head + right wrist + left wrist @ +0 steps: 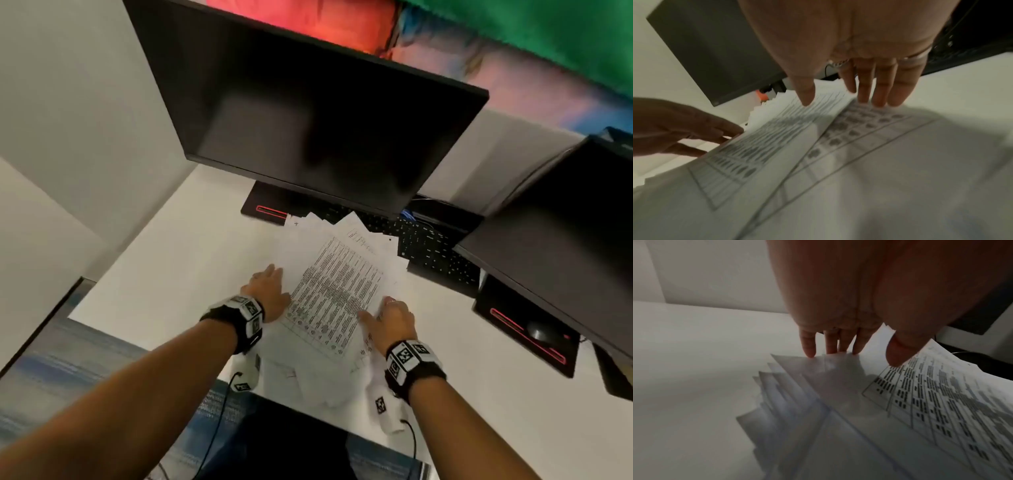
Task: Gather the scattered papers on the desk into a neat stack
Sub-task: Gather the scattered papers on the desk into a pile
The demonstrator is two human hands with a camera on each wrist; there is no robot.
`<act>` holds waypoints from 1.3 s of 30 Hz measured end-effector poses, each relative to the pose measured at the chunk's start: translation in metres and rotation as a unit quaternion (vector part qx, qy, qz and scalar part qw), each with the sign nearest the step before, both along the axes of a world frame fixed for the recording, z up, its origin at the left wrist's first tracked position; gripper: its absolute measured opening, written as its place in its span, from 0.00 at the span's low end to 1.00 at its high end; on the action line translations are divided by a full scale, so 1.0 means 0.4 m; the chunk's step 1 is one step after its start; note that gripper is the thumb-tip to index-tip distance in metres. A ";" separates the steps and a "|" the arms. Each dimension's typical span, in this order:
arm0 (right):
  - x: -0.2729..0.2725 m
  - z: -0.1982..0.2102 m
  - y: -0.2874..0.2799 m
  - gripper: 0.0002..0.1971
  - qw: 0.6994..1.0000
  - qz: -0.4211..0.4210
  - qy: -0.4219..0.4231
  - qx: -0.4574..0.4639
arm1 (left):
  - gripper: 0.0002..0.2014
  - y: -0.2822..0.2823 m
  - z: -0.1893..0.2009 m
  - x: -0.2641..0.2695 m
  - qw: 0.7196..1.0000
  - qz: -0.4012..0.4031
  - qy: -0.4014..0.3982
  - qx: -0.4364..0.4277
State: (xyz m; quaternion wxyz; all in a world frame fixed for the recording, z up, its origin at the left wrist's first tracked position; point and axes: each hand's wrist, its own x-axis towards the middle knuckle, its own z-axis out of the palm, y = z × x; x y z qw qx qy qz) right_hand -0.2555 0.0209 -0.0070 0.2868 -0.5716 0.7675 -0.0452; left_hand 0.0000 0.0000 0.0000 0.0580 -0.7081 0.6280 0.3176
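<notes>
Bracketing the fanned papers (337, 291) on the white desk (178, 260): left hand (270, 291) flat-fingered at the left edge, right hand (390, 322) with fingers extended on the right side. Long axis runs away toward the monitor (308, 113); neither hand grips, so squeeze inward.

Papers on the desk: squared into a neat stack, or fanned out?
Fanned out. The papers' corners stick out at different angles, staggered under the left hand.

Head view is evenly lit but soft, bending at its edges; both wrist views are dim, motion-blurred, with shadows across the papers (849, 402).
</notes>
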 end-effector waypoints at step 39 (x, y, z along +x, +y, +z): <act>-0.129 -0.019 -0.060 0.59 0.974 0.207 0.075 0.044 | 0.12 0.132 0.157 0.054 0.890 0.341 0.266 -0.145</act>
